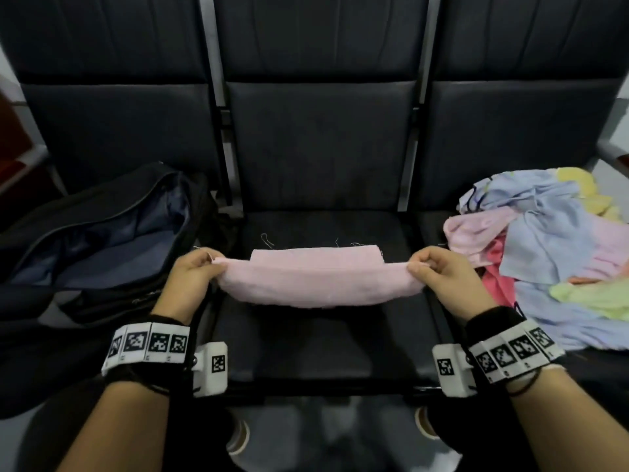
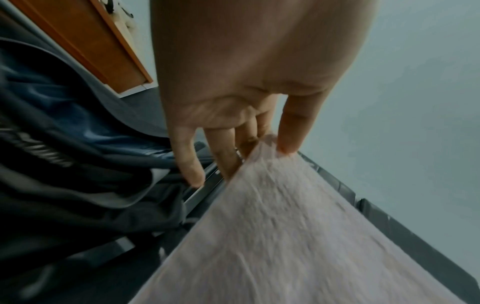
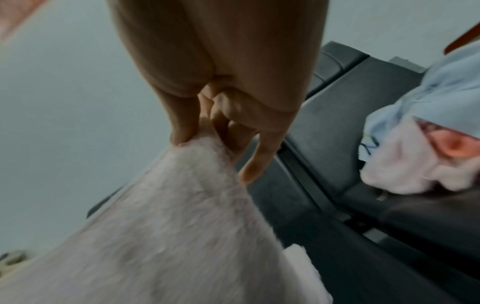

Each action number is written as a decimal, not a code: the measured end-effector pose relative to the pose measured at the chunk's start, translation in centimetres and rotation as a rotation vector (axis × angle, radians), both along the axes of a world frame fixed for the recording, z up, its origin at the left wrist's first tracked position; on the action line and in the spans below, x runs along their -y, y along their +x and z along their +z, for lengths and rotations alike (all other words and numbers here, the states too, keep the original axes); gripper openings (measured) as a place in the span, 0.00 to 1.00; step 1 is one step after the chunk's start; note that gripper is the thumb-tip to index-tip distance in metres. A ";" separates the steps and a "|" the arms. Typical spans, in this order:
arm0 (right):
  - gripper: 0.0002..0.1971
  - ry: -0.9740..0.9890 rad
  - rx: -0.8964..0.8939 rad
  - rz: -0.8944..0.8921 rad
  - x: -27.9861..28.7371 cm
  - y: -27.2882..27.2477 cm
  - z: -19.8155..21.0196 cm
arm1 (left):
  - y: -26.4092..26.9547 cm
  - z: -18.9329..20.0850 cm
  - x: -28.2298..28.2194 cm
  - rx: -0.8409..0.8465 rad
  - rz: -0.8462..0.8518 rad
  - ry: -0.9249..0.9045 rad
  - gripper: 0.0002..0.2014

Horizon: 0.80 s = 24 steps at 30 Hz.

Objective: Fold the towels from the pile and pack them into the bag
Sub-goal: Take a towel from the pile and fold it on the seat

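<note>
A pale pink towel [image 1: 316,281] is stretched between my two hands above the middle seat, its near half sagging and its far half lying folded on the cushion. My left hand [image 1: 200,270] pinches the towel's left corner [image 2: 265,144] between thumb and fingers. My right hand [image 1: 432,270] pinches the right corner [image 3: 197,144] the same way. An open black bag [image 1: 112,233] with a blue lining lies on the left seat, right beside my left hand. The pile of towels [image 1: 551,250], in blue, pink, yellow and green, lies on the right seat.
Three dark padded seats [image 1: 320,148] joined in a row, with metal bars between the backrests. The floor and a pair of shoes [image 1: 238,441] show below the seat's front edge. A wooden panel [image 2: 103,47] stands beyond the bag.
</note>
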State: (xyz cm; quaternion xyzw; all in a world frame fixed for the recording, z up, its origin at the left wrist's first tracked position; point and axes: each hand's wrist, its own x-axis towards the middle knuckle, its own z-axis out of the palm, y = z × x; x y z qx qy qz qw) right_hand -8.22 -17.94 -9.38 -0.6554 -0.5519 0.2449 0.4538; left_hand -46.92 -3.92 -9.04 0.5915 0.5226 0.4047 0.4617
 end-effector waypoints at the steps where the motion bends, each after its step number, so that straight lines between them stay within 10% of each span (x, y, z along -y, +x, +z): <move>1: 0.12 -0.037 -0.022 0.012 0.6 0.1 -1.1 | -0.2 -0.9 0.6 -0.020 -0.028 -0.060 0.12; 7: 0.08 -0.101 -0.130 -0.003 1.8 0.4 -4.5 | -0.7 -4.7 1.8 -0.101 -0.064 -0.263 0.12; 24: 0.06 -0.148 -0.115 -0.335 -8.5 2.5 -9.2 | 4.8 -9.4 -8.2 -0.224 0.098 -0.110 0.06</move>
